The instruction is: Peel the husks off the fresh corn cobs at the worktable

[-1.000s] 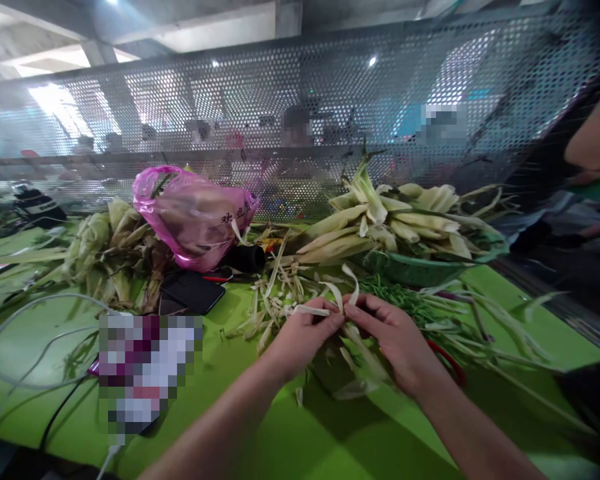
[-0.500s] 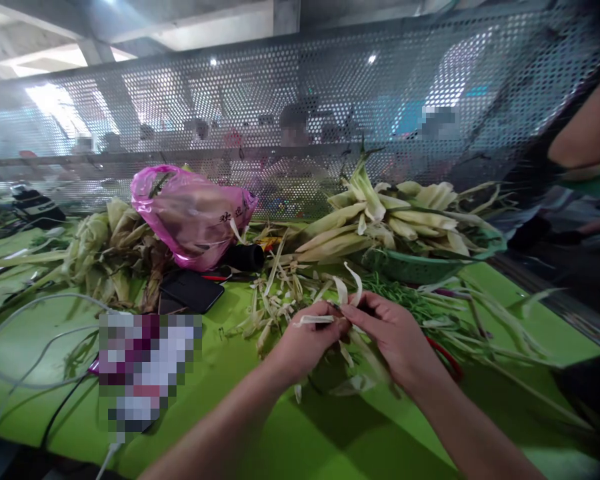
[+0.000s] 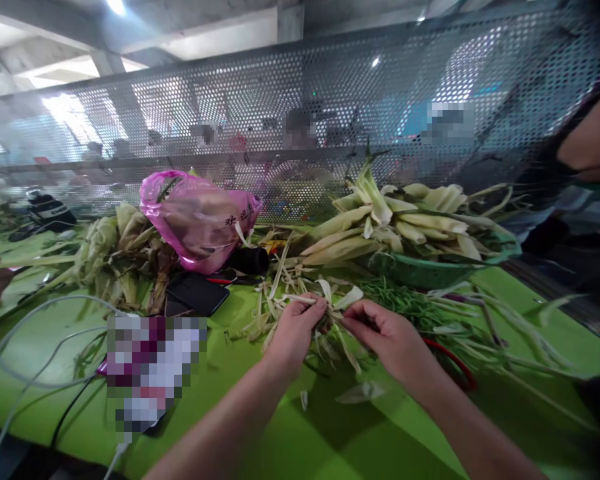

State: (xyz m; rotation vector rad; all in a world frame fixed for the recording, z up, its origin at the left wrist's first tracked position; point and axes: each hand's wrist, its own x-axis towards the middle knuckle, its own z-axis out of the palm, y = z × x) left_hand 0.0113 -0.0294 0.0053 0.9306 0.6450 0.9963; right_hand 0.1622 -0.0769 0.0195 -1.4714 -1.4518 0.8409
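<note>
L hand [image 3: 297, 328] pinches husk strips [image 3: 351, 297] tight, loose ends fanning up & R of grip. R hand [image 3: 393, 337]'s nearer those ends; can't tell its hold.

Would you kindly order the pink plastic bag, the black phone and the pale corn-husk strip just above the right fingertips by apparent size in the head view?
1. Pink plastic bag
2. Black phone
3. Pale corn-husk strip, clearly the smallest
</note>
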